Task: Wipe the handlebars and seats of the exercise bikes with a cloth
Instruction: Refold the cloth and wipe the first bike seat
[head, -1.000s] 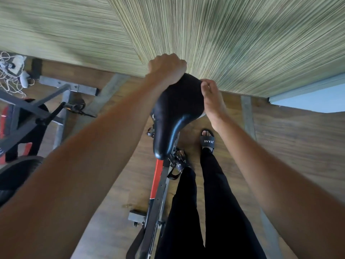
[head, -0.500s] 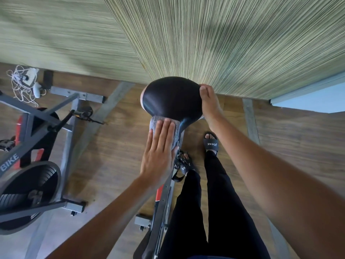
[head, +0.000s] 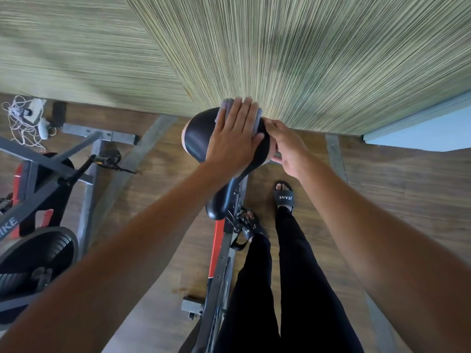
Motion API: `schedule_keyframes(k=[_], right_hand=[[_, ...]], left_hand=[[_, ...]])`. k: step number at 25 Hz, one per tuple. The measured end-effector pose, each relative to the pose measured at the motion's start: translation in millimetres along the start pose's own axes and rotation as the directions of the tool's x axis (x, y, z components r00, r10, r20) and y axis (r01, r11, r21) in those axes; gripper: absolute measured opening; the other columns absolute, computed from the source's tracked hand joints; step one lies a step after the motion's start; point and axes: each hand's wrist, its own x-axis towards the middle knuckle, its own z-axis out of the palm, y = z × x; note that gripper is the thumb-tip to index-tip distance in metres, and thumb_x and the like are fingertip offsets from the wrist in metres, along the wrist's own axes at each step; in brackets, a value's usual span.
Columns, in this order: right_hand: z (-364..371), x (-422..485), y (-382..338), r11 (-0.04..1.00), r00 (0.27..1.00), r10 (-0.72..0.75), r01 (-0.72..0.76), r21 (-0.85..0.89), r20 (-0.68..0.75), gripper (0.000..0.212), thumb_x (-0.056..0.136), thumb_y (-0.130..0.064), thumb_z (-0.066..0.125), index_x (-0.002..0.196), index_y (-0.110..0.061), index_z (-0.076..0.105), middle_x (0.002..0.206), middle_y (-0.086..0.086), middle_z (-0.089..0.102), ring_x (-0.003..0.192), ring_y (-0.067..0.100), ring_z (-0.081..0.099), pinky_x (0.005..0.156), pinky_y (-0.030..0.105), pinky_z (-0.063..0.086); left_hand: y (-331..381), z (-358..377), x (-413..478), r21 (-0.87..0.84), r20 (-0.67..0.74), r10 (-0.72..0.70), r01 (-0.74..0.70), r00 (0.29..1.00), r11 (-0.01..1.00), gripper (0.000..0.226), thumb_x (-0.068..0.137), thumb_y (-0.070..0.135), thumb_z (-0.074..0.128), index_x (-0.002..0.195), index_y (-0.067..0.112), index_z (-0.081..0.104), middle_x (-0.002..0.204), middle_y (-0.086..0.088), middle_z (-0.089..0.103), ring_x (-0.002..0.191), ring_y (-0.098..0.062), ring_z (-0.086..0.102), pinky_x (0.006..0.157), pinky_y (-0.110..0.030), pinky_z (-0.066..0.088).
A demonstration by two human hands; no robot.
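The seat (head: 196, 133) of the nearer exercise bike (head: 219, 253) is found just ahead of the person, close to the striped wall (head: 305, 59). Its long axis runs from the broad rear, farthest from the person, down to the narrow nose (head: 216, 208), which points back towards the person's legs.

The left hand (head: 234, 138) is laid flat on the broad rear with the fingers straight and together. A grey cloth (head: 226, 105) is pressed beneath it, and only the cloth's edges are seen past the fingertips and at the hand's right side. The right hand (head: 288, 146) is clamped on the seat's right edge, with the thumb on top and the fingers curled under the rim.

Both hands are on the seat, but only the left carries the cloth. The nose lies uncovered on the near side of that hand, so a stroke drawn back along the axis is probably called for next, with the seat steadied by the right hand. A second exercise bike (head: 38, 174) is seen well apart to the left on the wooden floor (head: 395, 194).
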Motion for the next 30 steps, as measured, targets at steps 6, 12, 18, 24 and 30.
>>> schedule_keyframes(k=[6,12,18,24,30], right_hand=[[5,-4,-4,0.992,0.997,-0.052,0.044,-0.117,-0.062,0.036,0.106,-0.04,0.043,0.131,-0.019,0.058,0.11,-0.006,0.065,0.095,0.005,0.062,0.068,0.024,0.048],[9,-9,-4,0.984,0.995,-0.055,0.041,-0.174,-0.079,0.042,0.107,-0.043,0.037,0.128,-0.013,0.058,0.109,-0.001,0.062,0.092,0.011,0.057,0.071,0.028,0.042],[17,-43,-8,0.943,0.973,-0.134,0.067,-0.326,-0.188,0.029,0.102,-0.028,0.04,0.091,-0.011,0.06,0.085,0.006,0.05,0.08,0.02,0.047,0.067,0.033,0.033],[7,-110,-18,0.905,0.971,-0.216,0.158,-0.395,-0.106,0.038,0.104,-0.027,0.047,0.137,-0.011,0.057,0.136,0.003,0.06,0.123,0.017,0.056,0.093,0.028,0.041],[12,-144,-59,0.772,0.901,-0.366,0.434,-0.465,0.232,0.063,0.088,-0.024,0.075,0.144,-0.02,0.046,0.136,-0.006,0.045,0.126,0.009,0.04,0.104,0.028,0.032]], left_hand=[[3,-10,21,-0.054,-0.036,0.063,-0.065,0.997,0.996,0.059,0.102,0.045,0.017,0.143,0.011,0.044,0.147,-0.008,0.047,0.143,-0.026,0.032,0.122,-0.045,0.016],[-5,19,-80,-0.008,-0.041,0.137,-0.137,0.99,0.99,0.073,0.104,0.053,0.028,0.159,0.009,0.005,0.167,-0.009,0.004,0.154,-0.025,-0.001,0.125,-0.048,0.006],[1,19,-118,-0.017,-0.086,0.108,-0.109,0.99,0.994,0.083,0.087,0.018,0.065,0.157,0.01,0.019,0.163,-0.007,0.024,0.152,-0.024,0.02,0.121,-0.046,0.026],[7,-51,-95,-0.63,0.042,-0.307,0.263,0.951,0.73,0.04,0.095,0.009,0.05,0.132,0.02,0.059,0.126,0.0,0.067,0.116,-0.021,0.058,0.117,-0.041,0.025],[-3,-137,-105,-0.951,0.1,-0.476,0.224,0.874,0.212,0.019,0.091,0.019,0.061,0.072,0.022,0.064,0.061,0.0,0.06,0.059,-0.02,0.054,0.062,-0.034,0.041]])
